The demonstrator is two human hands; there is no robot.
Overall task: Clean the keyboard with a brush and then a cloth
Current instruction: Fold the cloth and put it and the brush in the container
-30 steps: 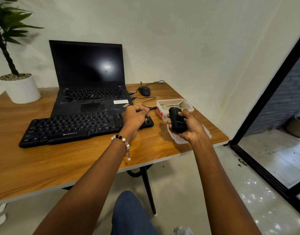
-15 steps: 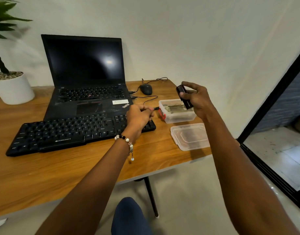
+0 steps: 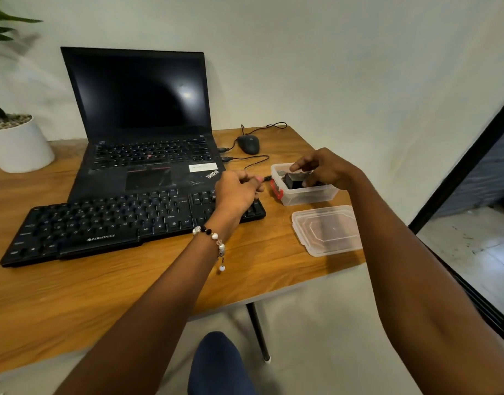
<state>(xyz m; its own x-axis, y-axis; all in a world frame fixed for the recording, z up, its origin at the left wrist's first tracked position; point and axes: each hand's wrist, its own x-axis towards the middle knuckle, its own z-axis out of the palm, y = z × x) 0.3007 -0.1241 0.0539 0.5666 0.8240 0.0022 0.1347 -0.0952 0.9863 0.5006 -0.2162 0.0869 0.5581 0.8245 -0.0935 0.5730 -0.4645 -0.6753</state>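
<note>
A black keyboard (image 3: 102, 220) lies on the wooden table (image 3: 102, 295) in front of an open laptop (image 3: 142, 109). My left hand (image 3: 236, 192) rests on the keyboard's right end with its fingers curled shut; I cannot tell if they pinch anything. My right hand (image 3: 325, 169) grips a small black block-shaped object (image 3: 293, 180) and holds it inside an open clear plastic container (image 3: 308, 196) to the right of the keyboard. Other things in the container are hidden by the hand. No cloth is visible.
The container's clear lid (image 3: 328, 230) lies near the table's right front corner. A black mouse (image 3: 248, 144) and its cables sit behind the container. A white plant pot (image 3: 17, 146) stands at the back left. A dark door frame (image 3: 462, 172) is on the right.
My right hand carried the black object from near the table's front edge, up over the container, then down into it. The left hand stayed on the keyboard's right end.
</note>
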